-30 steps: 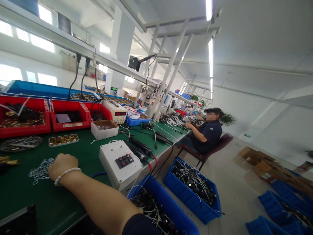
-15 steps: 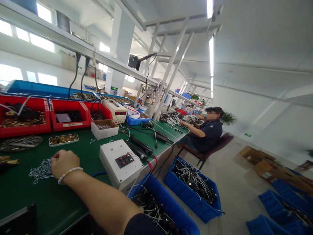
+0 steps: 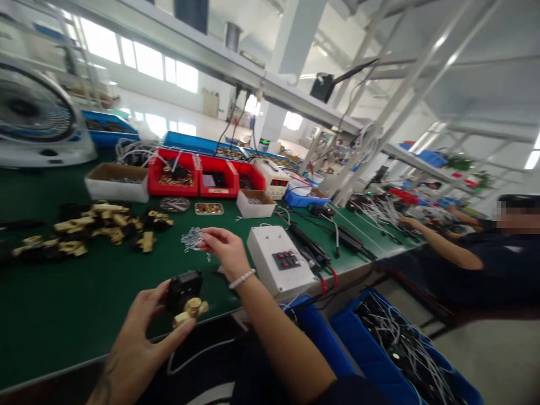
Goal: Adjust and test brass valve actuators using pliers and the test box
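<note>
My left hand (image 3: 145,332) grips a brass valve body with a black box (image 3: 185,289) on it, just off the table's front edge. The brass part (image 3: 190,313) faces my thumb, and a thin white cable hangs below. My right hand (image 3: 228,253) is pinched at the right edge of a small pile of bent wire clips (image 3: 191,239). Between its fingertips, what is held is too small to make out. Left of the pile lie several brass valve bodies with black parts (image 3: 109,222) on the green table (image 3: 113,287).
A white switch box (image 3: 270,247) and black electric screwdrivers (image 3: 306,244) lie to the right. Behind are red bins (image 3: 172,180), a white carton (image 3: 116,188) and a fan (image 3: 37,118). Blue crates (image 3: 358,343) stand below. A co-worker (image 3: 506,253) sits at right.
The view has swung left and down. My left hand has come into view with the brass valve and black box. My right hand is still at the wire clips, now at their edge.
</note>
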`<state>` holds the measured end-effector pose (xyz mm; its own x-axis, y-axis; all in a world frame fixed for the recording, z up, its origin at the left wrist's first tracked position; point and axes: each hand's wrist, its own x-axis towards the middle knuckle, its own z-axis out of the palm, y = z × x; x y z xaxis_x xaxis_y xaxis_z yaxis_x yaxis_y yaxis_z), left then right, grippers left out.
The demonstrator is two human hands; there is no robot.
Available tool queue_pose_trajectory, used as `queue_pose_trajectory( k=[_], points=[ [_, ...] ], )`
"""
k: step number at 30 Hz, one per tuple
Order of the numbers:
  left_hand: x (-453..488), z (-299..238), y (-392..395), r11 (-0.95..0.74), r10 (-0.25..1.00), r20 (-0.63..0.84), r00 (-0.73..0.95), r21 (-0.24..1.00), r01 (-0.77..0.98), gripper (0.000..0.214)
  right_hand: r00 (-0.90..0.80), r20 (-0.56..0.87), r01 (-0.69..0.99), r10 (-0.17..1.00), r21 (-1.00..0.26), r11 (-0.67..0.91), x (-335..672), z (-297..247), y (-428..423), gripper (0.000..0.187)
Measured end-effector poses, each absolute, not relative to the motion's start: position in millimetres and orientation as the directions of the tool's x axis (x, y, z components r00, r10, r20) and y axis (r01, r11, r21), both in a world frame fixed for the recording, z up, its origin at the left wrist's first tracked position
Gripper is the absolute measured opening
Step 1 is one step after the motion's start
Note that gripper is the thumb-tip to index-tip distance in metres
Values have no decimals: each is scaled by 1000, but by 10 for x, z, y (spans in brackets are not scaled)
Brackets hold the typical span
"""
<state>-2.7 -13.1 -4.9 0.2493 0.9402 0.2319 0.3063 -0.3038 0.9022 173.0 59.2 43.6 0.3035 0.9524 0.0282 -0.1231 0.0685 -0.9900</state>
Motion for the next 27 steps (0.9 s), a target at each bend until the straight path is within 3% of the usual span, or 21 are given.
queue_pose_trajectory(
  k=[5, 9, 15, 27],
  points=[
    [-35, 202, -218, -374, 909, 285, 305, 880, 293, 56, 212, 61, -277, 975, -953, 120, 1739, 740, -80, 17],
    [-19, 382, -319, -460, 871, 349, 346, 827, 323, 63, 198, 175, -64, 964, -979, 191, 1720, 906, -429, 5],
    [-14, 504, -417, -533, 842, 441, 311, 774, 342, 69, 131, 341, 359, 931, -892, 277, 1707, 1018, -656, 17],
    [-4, 542, -413, -604, 797, 507, 330, 679, 417, 75, 62, 431, 458, 900, -814, 358, 1618, 1011, -648, 17]
  ],
)
